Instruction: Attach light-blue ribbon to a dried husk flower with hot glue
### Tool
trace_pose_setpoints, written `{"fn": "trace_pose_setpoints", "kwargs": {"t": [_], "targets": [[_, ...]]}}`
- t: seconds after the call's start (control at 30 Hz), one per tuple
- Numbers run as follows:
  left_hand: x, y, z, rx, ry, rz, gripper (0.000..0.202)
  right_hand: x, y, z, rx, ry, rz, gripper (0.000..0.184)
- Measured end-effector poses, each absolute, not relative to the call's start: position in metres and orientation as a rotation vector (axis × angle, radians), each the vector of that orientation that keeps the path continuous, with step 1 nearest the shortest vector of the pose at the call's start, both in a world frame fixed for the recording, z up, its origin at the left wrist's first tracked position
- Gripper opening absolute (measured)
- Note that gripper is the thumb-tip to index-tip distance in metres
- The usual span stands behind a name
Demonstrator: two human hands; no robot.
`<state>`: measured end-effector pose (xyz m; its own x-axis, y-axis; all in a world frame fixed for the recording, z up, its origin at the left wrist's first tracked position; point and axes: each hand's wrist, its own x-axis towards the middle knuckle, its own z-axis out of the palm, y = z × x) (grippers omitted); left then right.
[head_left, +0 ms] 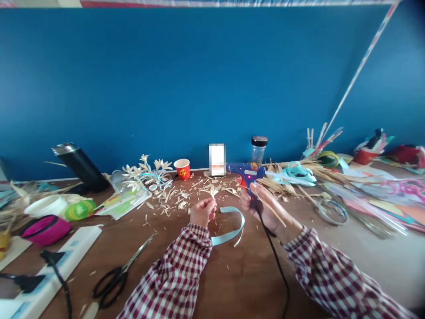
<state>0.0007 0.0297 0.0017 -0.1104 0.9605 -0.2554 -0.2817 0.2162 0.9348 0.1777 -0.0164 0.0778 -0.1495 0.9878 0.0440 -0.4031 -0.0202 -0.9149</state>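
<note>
My left hand is closed in a pinch on a small pale flower with pointed petals, held upright above the table. In my right hand is a blue hot glue gun, its nozzle pointing left and a small red light lit on its side. A thin pale strip lies along the fingers of that hand. The nozzle is apart from the flower, above and to its right. Between my hands a light blue ribbon curves on the table, its near end by my left sleeve.
Scissors and a white power strip lie at left. Finished pale flowers, a red paper cup and a lidded jar stand behind scattered shavings. The glue gun's black cord runs toward me.
</note>
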Motion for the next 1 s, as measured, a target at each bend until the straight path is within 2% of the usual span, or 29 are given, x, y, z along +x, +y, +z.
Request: {"fn": "trace_pose_setpoints", "kwargs": {"t": [0.57, 0.77, 1.0], "targets": [[-0.001, 0.032, 0.0, 0.72, 1.202, 1.313, 0.032, 0.17, -0.021, 0.027, -0.983, -1.246, 1.484, 0.044], [-0.001, 0.032, 0.001, 0.68, 1.196, 1.338, 0.032, 0.173, -0.019, 0.025, -0.994, -1.345, 1.327, 0.044], [-0.002, 0.033, -0.003, 0.672, 1.183, 1.358, 0.032, 0.168, -0.023, 0.033, -1.07, -1.375, 1.356, 0.045]]}}
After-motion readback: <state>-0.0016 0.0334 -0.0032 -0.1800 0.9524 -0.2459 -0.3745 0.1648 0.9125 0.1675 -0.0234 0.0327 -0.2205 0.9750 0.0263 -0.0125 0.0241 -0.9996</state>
